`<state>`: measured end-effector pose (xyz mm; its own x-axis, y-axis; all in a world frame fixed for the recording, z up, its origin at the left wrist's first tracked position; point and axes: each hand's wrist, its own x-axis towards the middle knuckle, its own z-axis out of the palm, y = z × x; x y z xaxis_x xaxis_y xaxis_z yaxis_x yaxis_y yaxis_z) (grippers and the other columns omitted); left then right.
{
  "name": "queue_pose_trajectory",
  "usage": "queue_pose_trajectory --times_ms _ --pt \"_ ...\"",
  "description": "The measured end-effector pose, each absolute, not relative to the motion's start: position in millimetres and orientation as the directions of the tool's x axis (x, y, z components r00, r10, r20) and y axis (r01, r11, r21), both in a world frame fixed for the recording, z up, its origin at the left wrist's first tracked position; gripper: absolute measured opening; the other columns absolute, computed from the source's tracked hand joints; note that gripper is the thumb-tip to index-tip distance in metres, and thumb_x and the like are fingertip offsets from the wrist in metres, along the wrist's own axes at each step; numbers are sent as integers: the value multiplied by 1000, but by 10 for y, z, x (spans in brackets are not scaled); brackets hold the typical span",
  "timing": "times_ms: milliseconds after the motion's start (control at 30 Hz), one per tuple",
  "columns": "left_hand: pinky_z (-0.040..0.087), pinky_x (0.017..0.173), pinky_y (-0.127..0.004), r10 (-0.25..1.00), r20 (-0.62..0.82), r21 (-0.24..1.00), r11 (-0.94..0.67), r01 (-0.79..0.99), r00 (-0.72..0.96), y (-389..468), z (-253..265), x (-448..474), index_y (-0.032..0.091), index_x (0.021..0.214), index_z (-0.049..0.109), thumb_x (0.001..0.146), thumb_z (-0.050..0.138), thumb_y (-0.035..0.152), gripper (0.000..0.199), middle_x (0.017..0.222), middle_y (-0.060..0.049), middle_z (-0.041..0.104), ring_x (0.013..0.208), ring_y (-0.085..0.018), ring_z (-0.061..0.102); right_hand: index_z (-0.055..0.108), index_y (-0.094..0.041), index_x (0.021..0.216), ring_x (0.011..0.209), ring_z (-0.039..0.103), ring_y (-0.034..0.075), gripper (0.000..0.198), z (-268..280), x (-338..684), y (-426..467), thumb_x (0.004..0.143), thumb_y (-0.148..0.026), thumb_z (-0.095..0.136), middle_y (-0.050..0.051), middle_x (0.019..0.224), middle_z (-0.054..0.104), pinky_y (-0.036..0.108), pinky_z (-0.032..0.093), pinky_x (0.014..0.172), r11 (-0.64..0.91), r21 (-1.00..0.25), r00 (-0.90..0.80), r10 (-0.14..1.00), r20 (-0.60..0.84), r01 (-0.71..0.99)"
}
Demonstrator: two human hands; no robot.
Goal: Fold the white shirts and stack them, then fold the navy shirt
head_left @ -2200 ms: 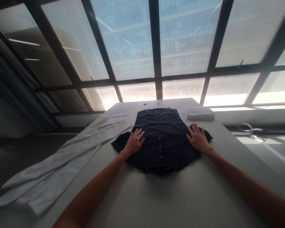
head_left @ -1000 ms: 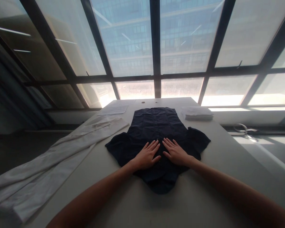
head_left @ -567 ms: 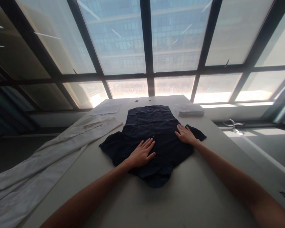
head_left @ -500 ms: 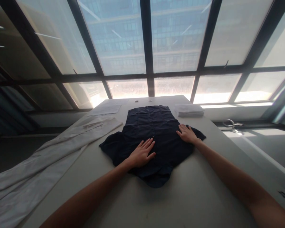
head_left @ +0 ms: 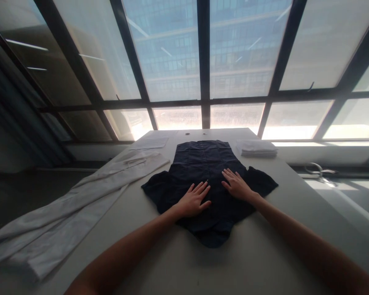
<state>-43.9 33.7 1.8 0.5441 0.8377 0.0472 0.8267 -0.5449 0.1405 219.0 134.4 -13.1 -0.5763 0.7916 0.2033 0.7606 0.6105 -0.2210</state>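
A dark navy short-sleeved shirt point(head_left: 199, 157) lies spread on the white table point(head_left: 249, 262), its sleeves out to both sides and its collar end toward me. My left hand point(head_left: 193, 200) rests flat on the shirt left of its middle, fingers spread. On the right part of the shirt, between its middle and the right sleeve, lies my right hand point(head_left: 236, 184), also flat with fingers apart. Neither hand grips the fabric.
White trousers point(head_left: 89, 205) stretch along the table's left side and hang over its edge. A folded white stack point(head_left: 258, 148) sits at the far right, and a flat white cloth point(head_left: 150, 142) at the far left. Large windows point(head_left: 233, 53) rise behind.
My right hand has slid left across the shirt, away from the right sleeve toward the middle. My left hand stays at about the same spot on the fabric. The view has turned slightly left.
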Motion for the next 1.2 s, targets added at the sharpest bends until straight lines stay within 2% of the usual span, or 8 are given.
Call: queue_pose_trajectory --times_ms 167,333,433,533,633,767,867,1200 --pt "11 123 -52 879 3 157 -471 868 477 517 -2 -660 24 161 18 103 24 63 70 167 -7 15 154 -26 12 32 -23 158 153 14 26 66 -218 2060 1210 102 -57 31 8 166 21 54 11 122 654 -214 -643 755 127 726" --pt "15 121 -55 995 -1 71 -101 992 101 751 -8 -1383 15 158 28 104 25 53 66 165 -14 19 153 -29 15 32 -24 158 153 14 24 66 -191 2100 1211 102 -58 29 7 165 21 52 11 123 657 -218 -648 752 123 721" --pt "18 119 -58 1000 20 56 -23 998 21 795 -15 -1647 13 158 29 105 23 51 65 164 -16 21 153 -30 18 32 -25 158 153 14 25 65 -179 2093 1208 102 -58 30 7 165 21 52 11 123 654 -219 -645 755 117 724" --pt "15 119 -61 995 88 46 -47 998 43 789 -8 -1593 14 157 31 105 24 49 63 163 -17 27 152 -32 19 31 -26 158 153 15 25 65 -183 2084 1208 101 -58 30 6 165 21 53 12 122 646 -228 -638 761 118 729" --pt "15 121 -56 972 156 80 -189 979 175 759 17 -1339 17 158 31 105 27 50 62 164 -14 26 153 -30 16 30 -25 159 153 14 26 66 -190 2083 1209 101 -58 30 7 166 20 54 12 122 643 -229 -635 763 119 731" --pt "15 122 -50 911 52 146 -412 899 409 709 16 -1031 26 159 27 104 29 57 64 166 -7 21 154 -25 15 30 -25 159 153 14 25 67 -184 2087 1207 102 -59 29 7 166 19 53 12 122 649 -224 -641 759 117 727" --pt "12 122 -54 905 22 138 -424 895 425 684 -3 -954 29 159 25 104 29 59 64 166 -5 20 154 -26 15 31 -23 158 153 14 25 67 -167 2081 1208 102 -58 29 7 166 19 52 12 122 646 -219 -638 761 115 731" --pt "12 122 -52 889 47 107 -457 883 455 328 -1 -929 33 160 23 104 28 61 63 166 -4 18 154 -26 14 30 -25 159 153 14 26 68 -232 2174 832 101 -60 29 9 166 18 54 11 122 648 -229 -635 760 136 727"
